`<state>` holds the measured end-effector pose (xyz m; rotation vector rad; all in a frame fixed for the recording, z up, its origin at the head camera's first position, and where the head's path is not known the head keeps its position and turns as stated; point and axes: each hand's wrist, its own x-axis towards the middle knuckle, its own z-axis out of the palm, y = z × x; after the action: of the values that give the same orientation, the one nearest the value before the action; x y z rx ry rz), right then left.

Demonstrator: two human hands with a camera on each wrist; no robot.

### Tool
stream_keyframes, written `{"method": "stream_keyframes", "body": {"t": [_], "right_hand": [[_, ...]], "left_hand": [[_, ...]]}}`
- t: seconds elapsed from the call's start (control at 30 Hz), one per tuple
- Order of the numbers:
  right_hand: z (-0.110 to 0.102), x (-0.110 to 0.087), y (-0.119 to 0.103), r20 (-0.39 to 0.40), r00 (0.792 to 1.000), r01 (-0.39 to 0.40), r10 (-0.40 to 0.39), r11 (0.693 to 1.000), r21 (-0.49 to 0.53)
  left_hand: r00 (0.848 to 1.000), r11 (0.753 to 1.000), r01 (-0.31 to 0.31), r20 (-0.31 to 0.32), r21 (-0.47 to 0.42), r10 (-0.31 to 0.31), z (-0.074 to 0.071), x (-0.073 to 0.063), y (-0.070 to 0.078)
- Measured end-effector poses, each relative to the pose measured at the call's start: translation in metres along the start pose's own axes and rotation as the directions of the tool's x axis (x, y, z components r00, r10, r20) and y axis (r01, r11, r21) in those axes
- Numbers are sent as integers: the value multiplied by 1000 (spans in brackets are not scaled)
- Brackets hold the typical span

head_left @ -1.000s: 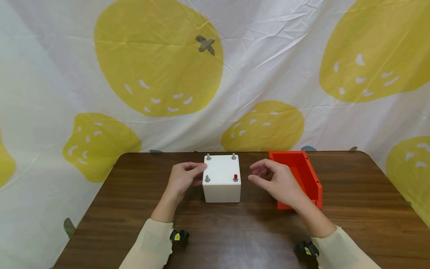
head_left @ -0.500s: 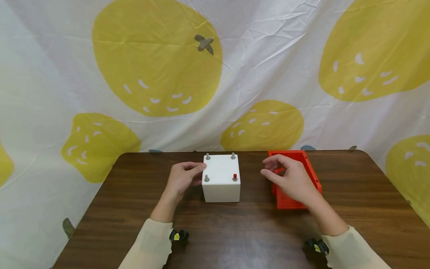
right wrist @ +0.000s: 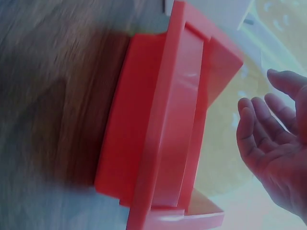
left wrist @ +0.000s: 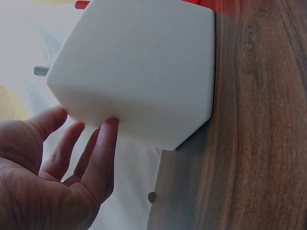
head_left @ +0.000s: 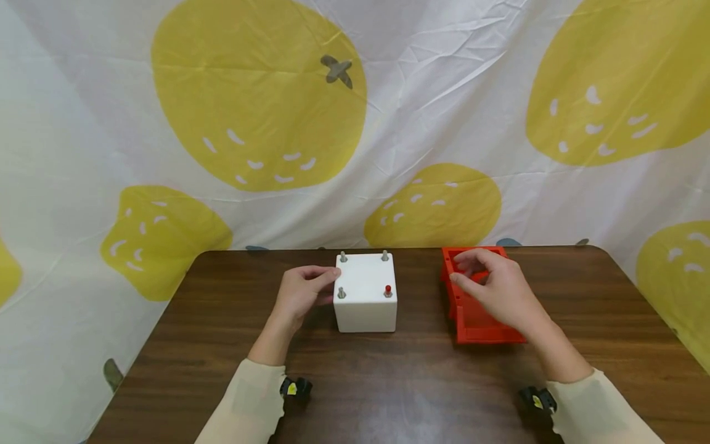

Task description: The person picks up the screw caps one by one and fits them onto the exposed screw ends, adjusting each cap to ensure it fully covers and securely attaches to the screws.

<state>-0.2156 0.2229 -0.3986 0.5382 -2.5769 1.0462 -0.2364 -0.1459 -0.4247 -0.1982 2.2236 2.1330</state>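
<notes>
White block, near-cubic, studs pointing up, left hand touching

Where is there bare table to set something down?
Bare tabletop shows in front of the white block and between it and the red bin. It's crowded left of the block, at the left hand, and over the bin, at the right hand.
</notes>
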Motion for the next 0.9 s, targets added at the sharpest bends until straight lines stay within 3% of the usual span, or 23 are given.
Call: {"method": "stream_keyframes", "body": {"t": [0.47,0.73,0.9], "right_hand": [[-8,2,18,82,995,-43,53,992,-116],[-8,6,25,163,981,-79,109,981,-179],[-5,7,30,193,976,-60,102,976,-212]], "left_hand": [[1000,1000,-5,2,-11,5,0,1,0],[1000,1000,0,3,-8,0,0,1,0],[1000,1000,-3,5,-2,3,0,1,0]]}}
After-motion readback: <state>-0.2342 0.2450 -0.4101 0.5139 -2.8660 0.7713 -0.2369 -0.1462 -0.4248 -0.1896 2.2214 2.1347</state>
